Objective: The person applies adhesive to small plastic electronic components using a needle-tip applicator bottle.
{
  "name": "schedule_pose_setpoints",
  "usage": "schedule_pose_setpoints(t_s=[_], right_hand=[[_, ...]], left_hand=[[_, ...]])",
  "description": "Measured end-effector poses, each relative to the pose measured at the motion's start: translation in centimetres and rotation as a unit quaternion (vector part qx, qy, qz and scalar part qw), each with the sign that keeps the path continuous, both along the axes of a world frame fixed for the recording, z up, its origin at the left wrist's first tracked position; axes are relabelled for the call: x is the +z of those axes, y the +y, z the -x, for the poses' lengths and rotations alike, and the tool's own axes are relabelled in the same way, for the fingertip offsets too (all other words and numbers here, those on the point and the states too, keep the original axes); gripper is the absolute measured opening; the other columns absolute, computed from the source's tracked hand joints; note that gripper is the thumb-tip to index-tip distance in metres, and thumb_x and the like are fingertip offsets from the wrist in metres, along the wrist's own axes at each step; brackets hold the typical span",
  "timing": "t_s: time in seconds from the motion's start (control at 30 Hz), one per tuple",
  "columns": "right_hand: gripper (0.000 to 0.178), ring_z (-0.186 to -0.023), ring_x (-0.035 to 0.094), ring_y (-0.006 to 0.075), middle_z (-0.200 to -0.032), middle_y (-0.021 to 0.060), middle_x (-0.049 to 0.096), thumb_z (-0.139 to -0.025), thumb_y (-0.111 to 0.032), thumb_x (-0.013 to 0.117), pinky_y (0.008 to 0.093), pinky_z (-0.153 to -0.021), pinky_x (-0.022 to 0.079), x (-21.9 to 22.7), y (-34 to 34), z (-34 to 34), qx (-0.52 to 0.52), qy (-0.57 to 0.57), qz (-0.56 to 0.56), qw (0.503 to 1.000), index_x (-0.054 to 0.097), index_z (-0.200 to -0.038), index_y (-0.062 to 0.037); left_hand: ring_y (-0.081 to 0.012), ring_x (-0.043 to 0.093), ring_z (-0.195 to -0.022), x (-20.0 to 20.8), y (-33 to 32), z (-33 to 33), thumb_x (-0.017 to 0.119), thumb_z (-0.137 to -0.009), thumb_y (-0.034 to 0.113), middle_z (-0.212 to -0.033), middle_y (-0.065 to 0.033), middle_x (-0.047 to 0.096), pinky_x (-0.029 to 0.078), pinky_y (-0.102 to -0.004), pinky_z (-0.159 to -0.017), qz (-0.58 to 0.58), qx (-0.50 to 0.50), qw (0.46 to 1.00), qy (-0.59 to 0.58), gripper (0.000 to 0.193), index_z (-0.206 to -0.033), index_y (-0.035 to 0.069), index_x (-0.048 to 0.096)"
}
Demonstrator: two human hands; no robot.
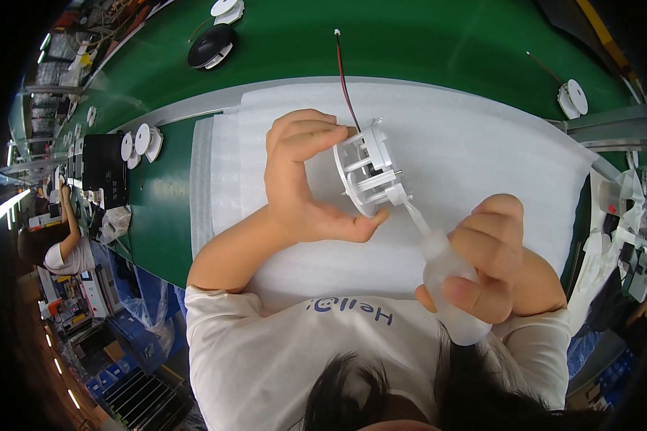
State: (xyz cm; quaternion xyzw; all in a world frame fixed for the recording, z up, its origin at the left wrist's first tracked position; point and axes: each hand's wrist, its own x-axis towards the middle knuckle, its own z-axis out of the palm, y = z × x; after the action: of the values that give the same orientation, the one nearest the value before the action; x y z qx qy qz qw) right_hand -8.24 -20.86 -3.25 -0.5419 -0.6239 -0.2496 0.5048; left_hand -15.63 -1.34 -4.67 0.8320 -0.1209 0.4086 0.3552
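Note:
Between the thumb and fingers of my left hand (298, 172) is a round white plastic frame assembly (370, 169), tilted on its side, with posts and small metal pins. A red and black wire (345, 80) runs from its top edge away from me, ending in a small white connector. My right hand (488, 251) is closed around a translucent squeeze bottle (449, 280) with a narrow nozzle. The nozzle's tip (409, 206) points at the assembly's lower right edge, at or very near a small protruding part; I cannot tell whether they touch.
White foam sheet (510, 165) covers the bench under my hands. On the green surface beyond lie a black disc (212, 47) and a white disc part (572, 99). More white discs (144, 140) stand at the left, near a black box (106, 169). A person (68, 251) works far left.

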Motion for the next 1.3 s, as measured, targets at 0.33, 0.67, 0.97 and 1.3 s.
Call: schedule_pose_setpoints(t_s=[0.33, 0.67, 0.97, 1.3], right_hand=[[0.036, -0.059, 0.04, 0.0146, -0.073, 0.0041, 0.048, -0.064, -0.017, 0.062, 0.0271, -0.053, 0.03, -0.5, 0.3, 0.0, -0.007, -0.018, -0.025, 1.0, 0.047, -0.097, -0.0171], [0.034, -0.058, 0.04, 0.015, -0.072, 0.0047, 0.048, -0.066, -0.02, 0.065, 0.0263, -0.047, 0.03, -0.6, 0.3, -0.3, 0.015, -0.016, 0.003, 1.0, 0.049, -0.095, -0.0149], [0.028, -0.058, 0.042, 0.0158, -0.081, 0.0056, 0.049, -0.067, -0.022, 0.068, 0.0252, -0.049, 0.033, -0.6, 1.4, -0.5, 0.151, 0.259, -0.01, 0.954, 0.052, -0.086, -0.01], [0.043, -0.052, 0.042, 0.012, -0.058, 0.0049, 0.047, -0.074, -0.048, 0.049, 0.026, -0.051, 0.035, -4.9, 2.3, -4.5, 0.335, 0.788, 0.059, 0.513, 0.052, -0.08, -0.0054]], left_hand=[[-0.018, 0.048, -0.089, -0.3, -0.7, 1.2, 0.075, -0.054, 0.033, -0.097, -0.0114, 0.048, 0.04, -0.0314, -0.077, 0.319, -0.067, 0.93, 0.173, 0.068, -0.103, 0.0, 0.04], [-0.0147, 0.05, -0.091, 0.3, -0.8, 1.3, 0.072, -0.063, 0.032, -0.096, -0.0095, 0.052, 0.039, -0.0286, -0.081, 0.493, -0.124, 0.829, 0.233, 0.062, -0.104, 0.0, 0.039], [-0.0137, 0.048, -0.086, 0.1, 1.1, 0.2, 0.07, -0.063, 0.036, -0.095, -0.0076, 0.051, 0.039, -0.0289, -0.078, 0.473, -0.024, 0.861, 0.188, 0.063, -0.105, 0.0, 0.041], [-0.0239, 0.051, -0.076, 1.8, 3.0, -13.4, 0.059, -0.056, 0.049, -0.077, -0.0105, 0.059, 0.04, -0.0327, -0.064, -0.204, 0.273, 0.874, 0.346, 0.054, -0.081, 0.001, 0.06]])
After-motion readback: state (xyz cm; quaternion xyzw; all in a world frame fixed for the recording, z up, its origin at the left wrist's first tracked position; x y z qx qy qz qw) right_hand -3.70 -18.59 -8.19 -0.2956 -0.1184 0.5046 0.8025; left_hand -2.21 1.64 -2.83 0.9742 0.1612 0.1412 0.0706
